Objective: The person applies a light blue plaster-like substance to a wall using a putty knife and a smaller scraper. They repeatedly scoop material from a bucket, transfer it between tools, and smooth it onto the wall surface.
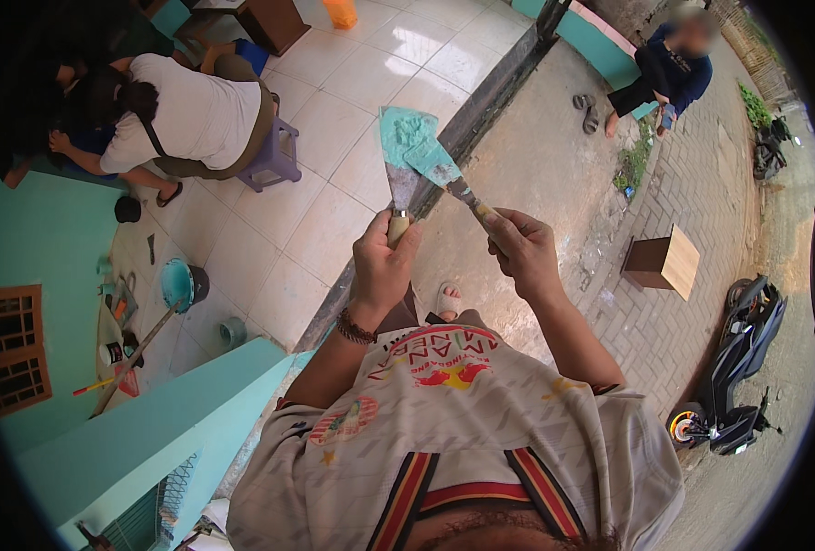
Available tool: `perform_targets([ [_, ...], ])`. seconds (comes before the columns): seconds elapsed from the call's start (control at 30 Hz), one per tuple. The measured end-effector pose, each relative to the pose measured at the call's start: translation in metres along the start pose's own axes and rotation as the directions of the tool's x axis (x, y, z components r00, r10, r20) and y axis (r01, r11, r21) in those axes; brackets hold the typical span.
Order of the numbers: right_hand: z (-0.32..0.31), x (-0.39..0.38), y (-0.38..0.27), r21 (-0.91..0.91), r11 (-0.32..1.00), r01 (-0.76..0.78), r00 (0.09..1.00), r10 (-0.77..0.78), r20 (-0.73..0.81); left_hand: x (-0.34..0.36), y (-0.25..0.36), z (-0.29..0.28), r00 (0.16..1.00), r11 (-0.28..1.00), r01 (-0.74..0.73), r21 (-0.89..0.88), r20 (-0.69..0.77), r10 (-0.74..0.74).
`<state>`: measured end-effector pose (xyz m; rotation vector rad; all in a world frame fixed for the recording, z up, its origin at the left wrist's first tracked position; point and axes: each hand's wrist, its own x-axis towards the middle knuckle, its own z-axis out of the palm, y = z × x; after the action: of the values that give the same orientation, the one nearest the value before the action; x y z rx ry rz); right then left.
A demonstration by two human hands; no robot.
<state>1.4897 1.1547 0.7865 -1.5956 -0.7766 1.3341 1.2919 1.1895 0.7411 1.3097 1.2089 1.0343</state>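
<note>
My left hand [386, 255] is closed round the wooden handle of a wide putty knife [401, 180], held upright with its blade pointing away from me. Turquoise paste [402, 127] lies in a lump on that blade. In my right hand [525, 250] is a narrower putty knife [439, 166], gripped by its handle and slanting up to the left. Its turquoise-smeared blade overlaps the right side of the wide blade, and its tip meets the paste. Both tools are in the air in front of my chest.
A turquoise bucket [180, 285] with a long stick stands on the tiled floor at left. Someone in white sits on a purple stool [273, 154]; another person sits at upper right. A wooden box [662, 263] and a parked motorbike [731, 363] are on the right. A raised floor edge [490, 101] runs diagonally.
</note>
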Motion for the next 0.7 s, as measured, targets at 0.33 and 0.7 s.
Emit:
perform_targets([
  [0.33, 0.084, 0.302, -0.160, 0.037, 0.990, 0.136, 0.988, -0.133, -0.075, 0.354, 0.001, -0.035, 0.983, 0.983, -0.175, 0.062, -0.051, 0.178],
  [0.7, 0.170, 0.528, -0.338, 0.132, 0.988, 0.079, 0.975, -0.050, -0.215, 0.673, 0.093, -0.038, 0.992, 0.991, -0.125, -0.051, -0.001, 0.125],
])
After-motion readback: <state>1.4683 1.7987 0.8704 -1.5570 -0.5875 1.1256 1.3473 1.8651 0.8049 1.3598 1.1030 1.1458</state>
